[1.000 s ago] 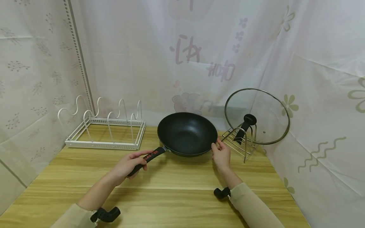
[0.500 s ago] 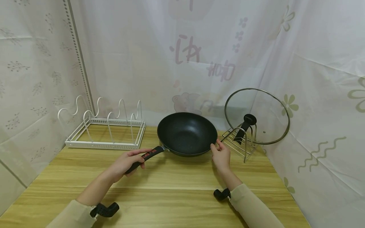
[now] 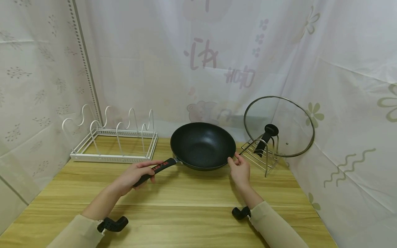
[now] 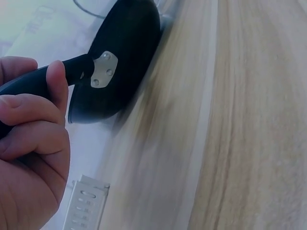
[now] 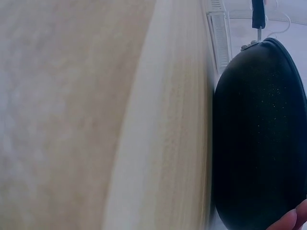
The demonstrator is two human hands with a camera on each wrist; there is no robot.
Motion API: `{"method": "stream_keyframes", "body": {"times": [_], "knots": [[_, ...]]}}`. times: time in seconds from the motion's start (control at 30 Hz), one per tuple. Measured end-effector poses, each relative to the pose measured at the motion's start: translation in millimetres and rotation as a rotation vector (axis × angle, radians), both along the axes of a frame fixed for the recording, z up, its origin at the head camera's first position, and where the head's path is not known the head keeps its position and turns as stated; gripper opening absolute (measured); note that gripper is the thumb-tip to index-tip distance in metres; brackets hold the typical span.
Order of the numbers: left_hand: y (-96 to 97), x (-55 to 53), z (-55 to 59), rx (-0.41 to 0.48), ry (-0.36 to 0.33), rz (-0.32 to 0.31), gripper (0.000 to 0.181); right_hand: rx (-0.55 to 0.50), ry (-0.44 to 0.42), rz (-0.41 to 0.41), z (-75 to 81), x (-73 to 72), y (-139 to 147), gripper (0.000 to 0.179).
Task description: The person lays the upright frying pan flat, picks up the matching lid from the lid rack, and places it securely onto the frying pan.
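A black wok point(image 3: 203, 146) sits at the middle back of the wooden table, its dark inside facing up. My left hand point(image 3: 131, 176) grips its long black handle point(image 3: 143, 179), which points toward the front left and bears red lettering. At the wok's right edge, my right hand point(image 3: 240, 172) pinches the rim between thumb and fingers. The left wrist view shows the riveted metal bracket point(image 4: 104, 70) joining handle and wok. In the right wrist view the rounded outer side of the wok point(image 5: 261, 134) shows, with fingertips point(image 5: 288, 220) at its lower edge.
On the left stands a white rack point(image 3: 111, 158) with tall curved wire dividers. Close by the right hand, a silver wire rack point(image 3: 265, 167) holds a large glass lid point(image 3: 294, 119) upright, with a black knob point(image 3: 271, 130). Patterned curtains point(image 3: 139, 69) hang behind and at both sides.
My left hand has shifted left and slightly up in the head view, swinging the wok's handle with it. The wok has turned a little; my right hand slid slightly left, still on the rim.
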State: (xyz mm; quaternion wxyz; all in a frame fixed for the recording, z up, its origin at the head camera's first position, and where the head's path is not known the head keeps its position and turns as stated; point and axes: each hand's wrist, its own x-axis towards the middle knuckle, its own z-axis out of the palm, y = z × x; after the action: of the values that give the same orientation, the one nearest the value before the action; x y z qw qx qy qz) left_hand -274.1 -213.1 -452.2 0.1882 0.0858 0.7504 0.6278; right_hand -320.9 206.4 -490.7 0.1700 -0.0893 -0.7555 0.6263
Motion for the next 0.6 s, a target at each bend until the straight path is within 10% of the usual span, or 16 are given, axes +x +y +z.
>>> {"method": "stream_keyframes", "body": {"times": [0.6], "knots": [[-9.3,-8.1,2.2,0.030,0.022,-0.052,0.062,0.187,0.011,-0.033,2.6,5.7,-3.2,0.056]]}}
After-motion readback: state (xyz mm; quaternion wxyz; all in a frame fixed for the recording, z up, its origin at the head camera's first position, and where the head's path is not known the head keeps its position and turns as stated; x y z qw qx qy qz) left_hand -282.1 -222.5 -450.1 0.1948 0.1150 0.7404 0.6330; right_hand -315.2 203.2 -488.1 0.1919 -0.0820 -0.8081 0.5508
